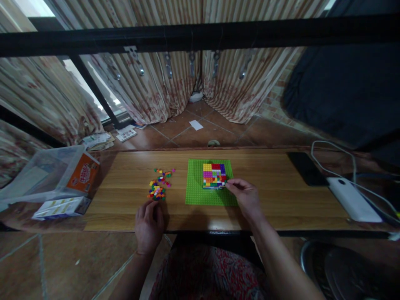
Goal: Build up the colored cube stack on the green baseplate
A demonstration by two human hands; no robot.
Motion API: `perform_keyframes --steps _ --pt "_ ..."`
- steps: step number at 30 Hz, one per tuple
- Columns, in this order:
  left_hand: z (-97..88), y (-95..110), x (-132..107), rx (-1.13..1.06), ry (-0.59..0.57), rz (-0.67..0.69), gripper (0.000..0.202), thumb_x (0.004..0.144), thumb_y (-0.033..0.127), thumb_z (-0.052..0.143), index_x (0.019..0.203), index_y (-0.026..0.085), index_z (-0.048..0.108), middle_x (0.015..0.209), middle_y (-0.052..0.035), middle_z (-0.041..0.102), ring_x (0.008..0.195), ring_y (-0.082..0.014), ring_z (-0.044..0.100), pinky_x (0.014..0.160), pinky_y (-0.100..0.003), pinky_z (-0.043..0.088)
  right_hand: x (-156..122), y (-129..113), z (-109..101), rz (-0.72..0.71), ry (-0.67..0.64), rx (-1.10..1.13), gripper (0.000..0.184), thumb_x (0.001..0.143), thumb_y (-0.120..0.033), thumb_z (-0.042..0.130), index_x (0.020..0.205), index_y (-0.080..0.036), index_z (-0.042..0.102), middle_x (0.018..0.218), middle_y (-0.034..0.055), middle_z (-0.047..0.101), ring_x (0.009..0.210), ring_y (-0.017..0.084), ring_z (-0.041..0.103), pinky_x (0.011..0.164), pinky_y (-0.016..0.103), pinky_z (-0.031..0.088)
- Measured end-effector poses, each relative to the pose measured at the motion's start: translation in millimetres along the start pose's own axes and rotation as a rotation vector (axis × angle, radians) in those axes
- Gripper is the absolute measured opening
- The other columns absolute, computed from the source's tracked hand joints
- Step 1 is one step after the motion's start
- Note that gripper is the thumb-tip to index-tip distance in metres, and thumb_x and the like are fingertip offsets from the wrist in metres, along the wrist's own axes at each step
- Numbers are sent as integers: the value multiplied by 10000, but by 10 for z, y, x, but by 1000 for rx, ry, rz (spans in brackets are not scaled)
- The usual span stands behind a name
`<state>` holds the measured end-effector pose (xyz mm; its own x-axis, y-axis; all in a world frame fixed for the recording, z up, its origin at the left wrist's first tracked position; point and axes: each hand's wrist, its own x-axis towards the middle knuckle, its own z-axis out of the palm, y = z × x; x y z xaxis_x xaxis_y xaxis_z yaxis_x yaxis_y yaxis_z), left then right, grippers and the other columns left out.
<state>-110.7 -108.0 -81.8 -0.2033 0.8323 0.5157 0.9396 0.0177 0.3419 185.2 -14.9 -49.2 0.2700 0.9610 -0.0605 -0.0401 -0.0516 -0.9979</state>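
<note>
A square green baseplate lies on the wooden table, bearing a block of multicoloured building bricks built up in rows. At the front right corner of that block is my right hand, thumb and forefinger pinched on a tiny brick that looks green. My left hand rests on the table at the front edge of a pile of loose bricks. Its fingers are curled in, and whatever is under the fingertips is hidden. More loose bricks are scattered just behind the pile.
On the right lie a black phone and a white power bank with a white cable. A clear plastic bin and a box stand left of the table. A dark bar crosses above.
</note>
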Motion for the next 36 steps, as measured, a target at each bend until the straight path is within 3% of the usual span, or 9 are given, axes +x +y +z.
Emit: perform_keyframes --steps 7,15,23,28,32,36 --pt "-17 22 5 -21 -21 -25 206 892 280 498 1009 169 627 1045 -114 640 975 -233 604 860 -374 499 26 -52 18 190 -28 148 248 505 -327 829 676 -197 705 664 -6 674 570 115 563 501 238 440" --pt "9 1 -13 -7 -11 -23 211 897 274 489 1019 167 625 1042 -115 641 975 -231 601 859 -365 494 26 -13 52 270 -37 277 255 493 -296 848 657 -189 686 657 -20 664 572 107 600 559 260 525" --pt "20 -36 6 -67 -20 -36 218 882 282 489 1012 169 623 1042 -116 642 995 -233 604 880 -374 492 -77 52 -44 139 0 255 296 535 -397 842 683 -205 673 675 -22 651 611 122 595 599 285 526" --pt "16 9 38 -81 -36 -104 213 874 305 509 1004 185 628 1022 -102 647 992 -235 612 877 -381 492 -214 174 -315 66 139 -1 328 579 -464 793 728 -192 687 668 -4 664 567 129 558 568 278 469" --pt "19 65 67 -92 -41 -165 178 860 290 527 959 191 637 952 -87 658 942 -236 618 844 -379 493 -344 311 -521 -47 122 -357 376 670 -541 705 788 -184 711 755 55 710 666 205 626 665 340 487" --pt "16 112 96 -122 -68 -200 166 842 256 545 960 189 640 960 -82 665 923 -230 616 830 -366 484 -440 413 -573 -216 55 -561 387 762 -567 601 828 -201 708 923 89 719 853 257 651 790 370 482"
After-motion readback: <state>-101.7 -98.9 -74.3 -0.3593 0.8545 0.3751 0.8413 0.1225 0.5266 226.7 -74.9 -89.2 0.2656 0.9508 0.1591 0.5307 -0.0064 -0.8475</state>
